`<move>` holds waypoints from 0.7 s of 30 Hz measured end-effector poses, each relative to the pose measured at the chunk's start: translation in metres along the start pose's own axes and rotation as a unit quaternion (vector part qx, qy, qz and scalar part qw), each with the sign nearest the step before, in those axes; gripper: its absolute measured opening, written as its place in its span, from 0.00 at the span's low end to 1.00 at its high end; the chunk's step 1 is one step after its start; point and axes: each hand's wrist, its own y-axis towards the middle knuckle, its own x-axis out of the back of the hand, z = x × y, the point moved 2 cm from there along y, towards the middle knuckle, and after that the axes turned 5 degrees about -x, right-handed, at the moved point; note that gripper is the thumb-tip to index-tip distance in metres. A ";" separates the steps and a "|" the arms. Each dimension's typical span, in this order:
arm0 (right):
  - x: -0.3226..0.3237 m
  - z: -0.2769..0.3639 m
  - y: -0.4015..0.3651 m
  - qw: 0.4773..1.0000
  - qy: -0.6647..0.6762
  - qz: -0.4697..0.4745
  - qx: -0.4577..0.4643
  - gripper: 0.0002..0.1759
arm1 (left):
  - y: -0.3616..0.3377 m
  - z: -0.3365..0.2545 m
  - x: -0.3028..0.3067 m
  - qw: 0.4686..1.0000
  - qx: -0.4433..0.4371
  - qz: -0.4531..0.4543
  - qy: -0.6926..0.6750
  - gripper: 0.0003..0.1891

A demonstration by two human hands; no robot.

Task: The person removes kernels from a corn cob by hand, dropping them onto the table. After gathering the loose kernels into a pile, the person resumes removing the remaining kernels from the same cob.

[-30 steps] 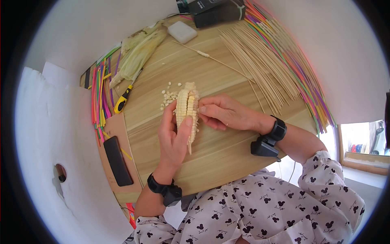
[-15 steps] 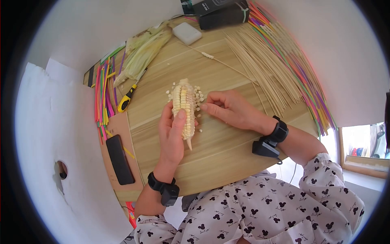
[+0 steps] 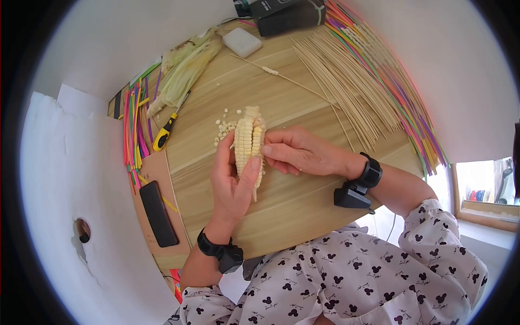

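Note:
A pale ear of corn (image 3: 247,142) stands nearly upright in the view, its narrow stalk end toward me. My left hand (image 3: 232,181) is wrapped round its lower left side, with the thumb across the front. Part of the ear has lost its kernels along the right side. My right hand (image 3: 295,151) is closed against that right edge, thumb tip pressed on the kernel rows and fingers curled behind. Whatever lies between those fingertips is hidden. Loose corn kernels (image 3: 223,129) lie on the wooden table (image 3: 303,214) just left of the ear.
Thin wooden sticks (image 3: 346,86) and coloured strips (image 3: 390,81) lie to the right. One stick carries threaded kernels (image 3: 270,71). Corn husks (image 3: 184,70), a yellow-black screwdriver (image 3: 164,132), a phone (image 3: 158,214) and more strips (image 3: 132,130) are on the left. At the back sit a white block (image 3: 242,42) and a black box (image 3: 287,19).
My right hand has moved left onto the ear's right edge. The ear has shifted slightly right and turned a little, showing the loose kernels at its left.

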 end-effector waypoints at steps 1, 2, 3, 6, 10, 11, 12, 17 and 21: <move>0.001 0.000 0.000 1.000 0.000 0.000 0.000 0.20 | 0.000 -0.001 0.000 1.000 -0.008 0.005 0.005 0.29; 0.001 0.000 0.000 1.000 -0.002 0.005 0.002 0.20 | 0.000 -0.001 0.000 1.000 -0.008 0.005 0.005 0.29; 0.001 0.001 0.000 1.000 -0.004 0.011 0.005 0.20 | -0.001 -0.001 0.000 1.000 -0.010 0.008 0.013 0.29; 0.000 -0.001 0.000 1.000 0.001 0.007 0.017 0.20 | -0.001 0.001 0.000 1.000 -0.013 0.007 0.014 0.29; -0.003 0.002 0.000 1.000 0.015 -0.014 0.001 0.21 | -0.001 0.000 0.000 1.000 -0.005 0.005 0.002 0.29; -0.003 0.002 0.001 1.000 0.021 -0.014 -0.005 0.20 | -0.001 0.001 0.000 1.000 -0.005 0.005 0.002 0.29; -0.004 0.001 0.001 0.999 0.028 -0.014 -0.011 0.20 | -0.001 0.001 0.001 1.000 -0.004 0.005 0.000 0.29; -0.004 0.000 0.001 0.999 0.044 -0.007 0.001 0.18 | -0.001 0.002 0.001 1.000 0.007 0.006 -0.001 0.29; -0.005 0.000 0.000 0.997 0.075 0.008 0.009 0.18 | 0.000 0.003 0.001 1.000 0.002 0.000 -0.022 0.30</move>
